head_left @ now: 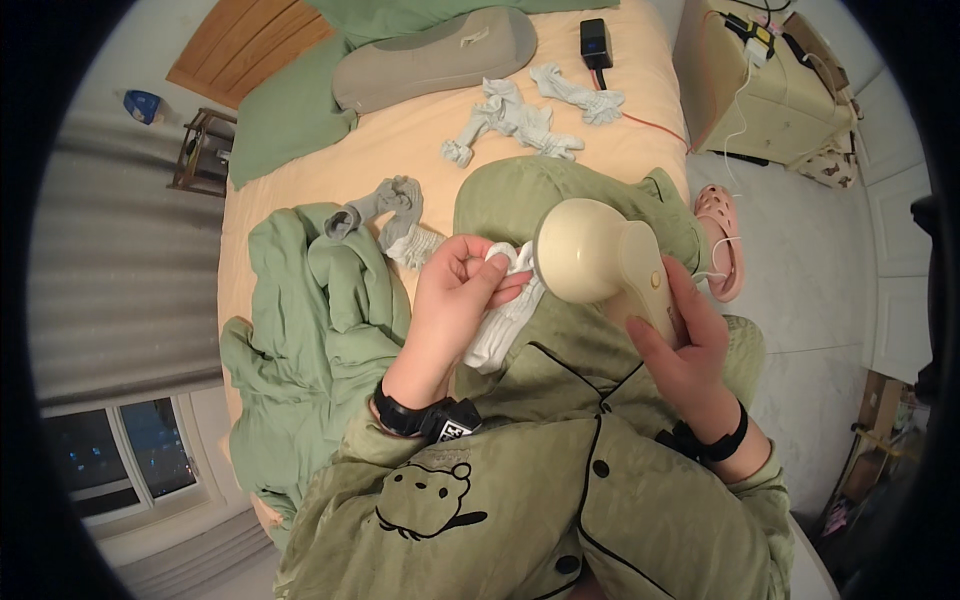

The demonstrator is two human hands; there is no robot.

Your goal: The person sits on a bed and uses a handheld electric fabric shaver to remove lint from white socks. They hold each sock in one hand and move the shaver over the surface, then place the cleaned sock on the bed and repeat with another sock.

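Note:
My left hand pinches a white sock whose ribbed length hangs down over my lap. In my right hand is a cream-coloured fabric shaver, with my fingers wrapped round its handle. The shaver's round head faces left and meets the upper end of the sock beside my left fingertips. Whether its face presses on the cloth is hidden from this side. A small gold button sits on the shaver's body.
Grey socks lie on the bed left of my knee. Several pale socks are spread beyond it, near a black device with a red cable. A green quilt is bunched at left; a drawer cabinet stands at right.

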